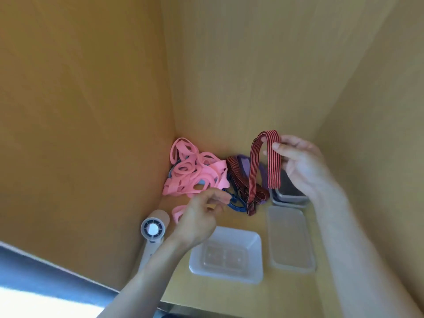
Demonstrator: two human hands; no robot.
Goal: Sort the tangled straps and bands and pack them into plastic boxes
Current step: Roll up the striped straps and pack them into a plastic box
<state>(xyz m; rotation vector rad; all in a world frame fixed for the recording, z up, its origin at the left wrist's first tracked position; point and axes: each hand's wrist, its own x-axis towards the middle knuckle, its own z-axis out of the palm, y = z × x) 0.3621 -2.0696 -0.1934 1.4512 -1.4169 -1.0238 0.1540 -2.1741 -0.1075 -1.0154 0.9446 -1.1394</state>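
My right hand (302, 164) holds up a red-and-black striped strap (274, 166), pinched between thumb and fingers; its loop arches over and hangs down to the pile. My left hand (202, 216) hovers over the desk with its fingers curled near a blue strap (236, 204); whether it grips the strap is unclear. A tangle of pink bands (195, 171) lies in the corner. Purple bands (245, 164) and more striped strap (236, 175) lie beside it. An open clear plastic box (254, 244) sits in front.
A clear lid (290, 239) lies right of the open box. Stacked grey boxes (289, 196) stand behind it, partly hidden by my right hand. A small white hand-held fan (152, 232) lies at the left. Wooden walls close in on three sides.
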